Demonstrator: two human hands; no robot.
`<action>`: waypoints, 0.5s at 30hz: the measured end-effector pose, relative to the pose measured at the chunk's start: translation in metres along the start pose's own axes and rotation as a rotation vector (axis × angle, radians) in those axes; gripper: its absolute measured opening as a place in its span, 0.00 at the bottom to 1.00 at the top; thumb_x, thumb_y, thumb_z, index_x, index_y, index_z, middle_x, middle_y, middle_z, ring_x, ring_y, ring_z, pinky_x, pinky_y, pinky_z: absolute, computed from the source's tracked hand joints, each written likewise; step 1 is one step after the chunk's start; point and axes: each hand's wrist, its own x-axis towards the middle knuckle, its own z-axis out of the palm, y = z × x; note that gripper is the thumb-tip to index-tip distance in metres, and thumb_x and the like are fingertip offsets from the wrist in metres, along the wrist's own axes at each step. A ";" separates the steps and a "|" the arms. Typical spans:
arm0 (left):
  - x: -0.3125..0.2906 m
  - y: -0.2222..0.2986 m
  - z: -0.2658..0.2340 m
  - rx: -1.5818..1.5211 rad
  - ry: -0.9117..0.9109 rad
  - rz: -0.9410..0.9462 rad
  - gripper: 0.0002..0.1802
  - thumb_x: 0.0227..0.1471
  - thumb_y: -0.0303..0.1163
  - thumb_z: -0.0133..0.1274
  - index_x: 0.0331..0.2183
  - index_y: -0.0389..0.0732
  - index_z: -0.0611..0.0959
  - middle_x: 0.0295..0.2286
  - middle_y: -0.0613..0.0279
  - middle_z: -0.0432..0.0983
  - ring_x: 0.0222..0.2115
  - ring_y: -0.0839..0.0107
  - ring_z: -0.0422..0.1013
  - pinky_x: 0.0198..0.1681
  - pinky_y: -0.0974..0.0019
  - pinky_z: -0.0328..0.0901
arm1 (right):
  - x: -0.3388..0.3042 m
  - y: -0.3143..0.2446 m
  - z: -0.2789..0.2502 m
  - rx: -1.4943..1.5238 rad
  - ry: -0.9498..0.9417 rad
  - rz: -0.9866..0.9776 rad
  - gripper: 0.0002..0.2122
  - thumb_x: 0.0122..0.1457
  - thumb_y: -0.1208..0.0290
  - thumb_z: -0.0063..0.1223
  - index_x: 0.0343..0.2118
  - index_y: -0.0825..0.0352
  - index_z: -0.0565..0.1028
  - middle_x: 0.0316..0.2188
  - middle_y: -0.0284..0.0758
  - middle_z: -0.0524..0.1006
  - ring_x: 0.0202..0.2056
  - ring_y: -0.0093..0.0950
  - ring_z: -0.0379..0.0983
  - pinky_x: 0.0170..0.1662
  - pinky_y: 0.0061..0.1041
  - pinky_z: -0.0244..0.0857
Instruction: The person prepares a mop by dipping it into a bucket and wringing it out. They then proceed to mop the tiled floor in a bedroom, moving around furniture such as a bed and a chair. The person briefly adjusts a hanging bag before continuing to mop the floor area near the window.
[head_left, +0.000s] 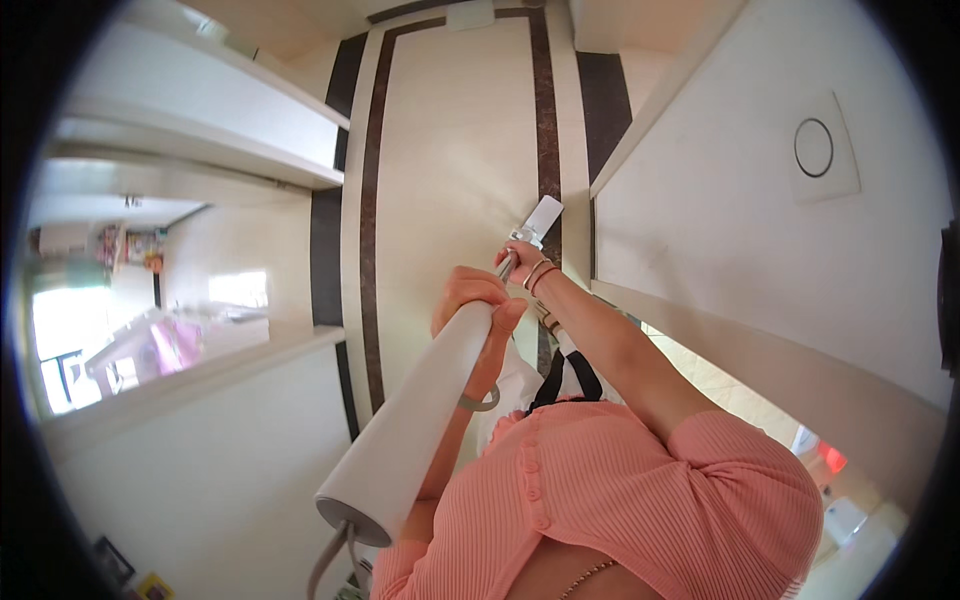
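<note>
A white stick-shaped floor cleaner [415, 425] slants from the lower left toward the floor ahead of me. Its wide body tapers to a thin pole, and a grey cap with a cord or loop closes the near end. Around the narrow part of the body wraps my left hand [468, 298], thumb on top. My right hand [520, 262], with bracelets at the wrist, is closed round the pole farther down. Just past it shows the white flat head [543, 217] over the floor's dark border strip. Whether it touches the floor I cannot tell.
The cream floor [450, 120] has dark brown border strips. On the right rises a white wall [700, 190] with a round-buttoned switch plate [815, 149]. An opening on the left gives onto a bright room, with a low white wall [210, 440] nearer me.
</note>
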 end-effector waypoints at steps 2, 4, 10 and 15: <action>0.017 -0.003 -0.013 -0.033 -0.088 0.036 0.11 0.49 0.30 0.54 0.26 0.40 0.68 0.24 0.61 0.67 0.23 0.75 0.60 0.28 0.70 0.59 | 0.000 0.000 0.010 -0.003 -0.060 -0.042 0.03 0.54 0.78 0.43 0.29 0.67 0.62 0.19 0.35 0.66 0.20 0.28 0.66 0.33 0.34 0.70; 0.022 -0.016 -0.026 -0.055 -0.157 0.146 0.10 0.49 0.29 0.54 0.26 0.40 0.67 0.23 0.61 0.67 0.22 0.75 0.60 0.26 0.70 0.57 | 0.011 -0.002 0.009 -0.003 -0.126 -0.050 0.04 0.53 0.78 0.44 0.29 0.67 0.62 0.19 0.35 0.67 0.20 0.28 0.66 0.31 0.33 0.70; 0.055 -0.030 -0.094 -0.313 -0.411 0.191 0.10 0.46 0.24 0.54 0.26 0.40 0.67 0.20 0.62 0.65 0.21 0.71 0.60 0.27 0.66 0.57 | 0.021 0.025 0.066 0.279 -0.080 -0.090 0.05 0.56 0.76 0.45 0.28 0.69 0.62 0.18 0.37 0.67 0.20 0.30 0.67 0.29 0.32 0.70; 0.098 -0.048 -0.104 -0.465 -0.472 0.199 0.13 0.39 0.14 0.54 0.23 0.40 0.68 0.18 0.65 0.64 0.20 0.73 0.58 0.25 0.70 0.53 | 0.029 -0.002 0.106 0.333 -0.199 -0.189 0.05 0.57 0.77 0.43 0.26 0.69 0.62 0.17 0.36 0.66 0.19 0.30 0.65 0.28 0.30 0.68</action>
